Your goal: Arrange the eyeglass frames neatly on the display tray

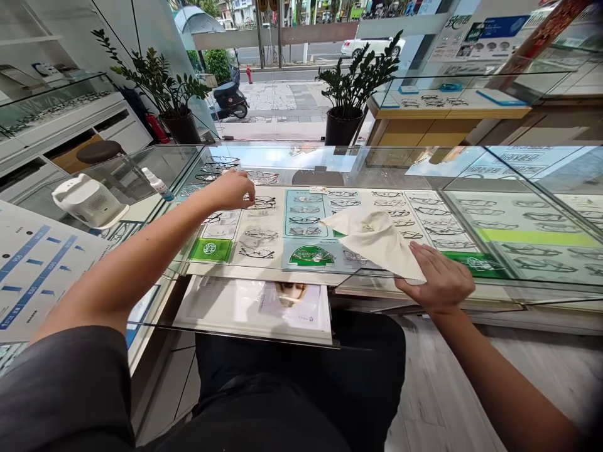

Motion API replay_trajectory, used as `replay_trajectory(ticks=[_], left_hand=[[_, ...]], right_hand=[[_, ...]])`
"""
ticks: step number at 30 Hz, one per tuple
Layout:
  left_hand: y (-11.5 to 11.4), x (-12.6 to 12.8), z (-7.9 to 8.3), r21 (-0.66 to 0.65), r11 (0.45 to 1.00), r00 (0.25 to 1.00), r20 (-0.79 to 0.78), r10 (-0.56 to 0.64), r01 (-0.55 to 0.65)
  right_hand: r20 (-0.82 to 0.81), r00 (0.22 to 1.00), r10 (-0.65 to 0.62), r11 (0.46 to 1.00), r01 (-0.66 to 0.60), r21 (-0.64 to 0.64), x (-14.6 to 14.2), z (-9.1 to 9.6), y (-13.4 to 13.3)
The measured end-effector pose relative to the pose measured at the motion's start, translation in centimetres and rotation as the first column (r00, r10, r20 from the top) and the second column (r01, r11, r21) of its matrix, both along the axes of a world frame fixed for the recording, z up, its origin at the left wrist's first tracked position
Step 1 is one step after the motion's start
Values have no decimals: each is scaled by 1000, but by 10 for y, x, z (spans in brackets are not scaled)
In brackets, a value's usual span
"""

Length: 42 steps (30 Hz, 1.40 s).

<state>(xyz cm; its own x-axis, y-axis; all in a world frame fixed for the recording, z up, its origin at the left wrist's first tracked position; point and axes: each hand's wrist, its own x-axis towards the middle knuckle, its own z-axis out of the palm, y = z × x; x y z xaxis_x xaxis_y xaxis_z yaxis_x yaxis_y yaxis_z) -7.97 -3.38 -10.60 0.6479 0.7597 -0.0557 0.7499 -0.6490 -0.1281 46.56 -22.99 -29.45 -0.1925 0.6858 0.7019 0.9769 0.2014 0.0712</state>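
Note:
My left hand (233, 190) reaches over the glass counter with its fingers bent together. At its fingertips is a pair of dark-rimmed eyeglasses (262, 202), which the fingers appear to pinch at one side. More eyeglasses (262, 177) rest beyond that hand. A cream cleaning cloth (377, 242) lies crumpled on the glass top (348, 272) to the right. Beside and partly over its near right edge, my right hand (438, 279) rests with thumb and fingers apart. Its palm side is hidden.
Rows of eyeglasses (436, 220) fill the case under the glass. A drawer (211, 307) stands pulled out before my lap. To the left are a white device (89, 199), a spray bottle (157, 183) and a printed board (42, 270). Potted plants (346, 119) stand past the counter.

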Motion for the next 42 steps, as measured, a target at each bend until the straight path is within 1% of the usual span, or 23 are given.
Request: replay_trajectory(ticks=[2, 5, 7, 9, 10, 12, 14, 16, 17, 18, 20, 22, 23, 25, 27, 30, 32, 35, 38, 40, 42], left_hand=[[-28, 1, 11, -62, 997, 997, 55, -47, 50], [-80, 7, 28, -226, 967, 988, 124, -90, 117], [-115, 12, 34, -352, 921, 977, 181, -108, 167], [-147, 19, 30, -481, 852, 968, 223, -111, 208], [-161, 22, 24, -533, 817, 966, 234, -108, 221], [-184, 28, 5, -602, 764, 965, 239, -105, 232], [-199, 33, -23, -629, 740, 967, 226, -119, 238], [-204, 38, -56, -627, 744, 972, 186, -144, 230], [-203, 39, -73, -615, 759, 976, 154, -151, 214], [-199, 40, -89, -588, 786, 982, 121, -147, 190], [-183, 42, -118, -488, 862, 990, 64, -124, 140], [-160, 40, -140, -338, 938, 997, 39, -71, 80], [-147, 38, -149, -263, 964, 998, 54, -32, 45], [-120, 31, -165, -132, 990, 990, 129, 57, -40], [-91, 24, -178, -38, 992, 967, 223, 123, -118], [-48, 14, -198, 61, 970, 925, 322, 202, -234], [-20, 10, -210, 93, 956, 912, 340, 231, -277], [16, 3, -225, 103, 953, 916, 323, 239, -285], [41, -3, -237, 92, 957, 926, 296, 236, -273], [51, -7, -242, 79, 963, 934, 276, 227, -257], [57, -9, -247, 63, 971, 944, 258, 206, -229]], right_hand=[[-5, 1000, 12, 1000, -12, 18, 1, -1, 1], [-10, 1000, -21, 1000, 21, 4, 1, -1, 2], [-7, 999, -33, 999, 33, 1, 0, 0, 2], [-2, 1000, -26, 1000, 26, 9, 1, 0, 1], [2, 1000, -22, 1000, 22, 7, 1, 0, 1], [6, 1000, -24, 1000, 24, -2, 2, -1, 1], [9, 999, -48, 999, 48, -16, 2, -1, 2], [11, 997, -72, 997, 72, -21, 2, -1, 2], [13, 997, -77, 997, 78, -20, 2, -1, 2], [16, 997, -77, 997, 77, -15, 2, -1, 2], [28, 998, -54, 998, 54, 15, 2, -1, 2], [44, 999, -20, 998, 17, 60, 2, 0, 1], [57, 998, -1, 996, -3, 85, 2, 0, 1], [84, 996, 27, 991, -38, 126, 2, 0, 2], [101, 995, 26, 988, -41, 149, 3, -1, 3], [103, 995, -4, 988, -12, 153, 5, -3, 6], [110, 994, 26, 984, -45, 172, 6, -4, 8], [113, 990, 89, 971, -112, 212, 9, -6, 8], [103, 994, 40, 985, -57, 166, 12, -10, 7], [105, 994, 4, 990, -18, 137, 13, -12, 6], [115, 993, -4, 988, -14, 152, 12, -10, 6]])
